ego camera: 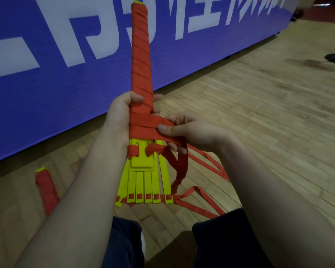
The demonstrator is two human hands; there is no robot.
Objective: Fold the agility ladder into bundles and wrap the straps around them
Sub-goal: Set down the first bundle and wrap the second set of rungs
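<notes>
Left hand (118,117): forearm rises from the lower left; fingers curled tight round the ladder bundle (141,55) at its lower wrapped part; thumb lies across the near face, fingertips show past the far edge.

Right hand (191,130): forearm enters from the lower right, wrist bent inward; thumb and forefinger are clamped together on the red strap (153,130) just beside the bundle; the remaining fingers curl beneath, and whether they touch the strap cannot be told.

Ladder bundle: held off the floor in front of the person, its long axis pointing up and away; red wrapping runs in diagonal turns from the yellow tip near the top edge down to the left hand; below the wrapping the yellow rungs (143,182) are bare and fan slightly apart, small red strap sections showing through the slots at their near ends.

Strap slack: hangs from the right hand in a loop, then trails in loose folds (199,209) over the wooden floor (259,113).

Second bundle (45,190): fully wrapped in red, lying on the floor at lower left, partly hidden by the left forearm.

Surroundings: blue banner (46,55) with white lettering standing behind; dark trouser legs (128,244) at the bottom edge.
</notes>
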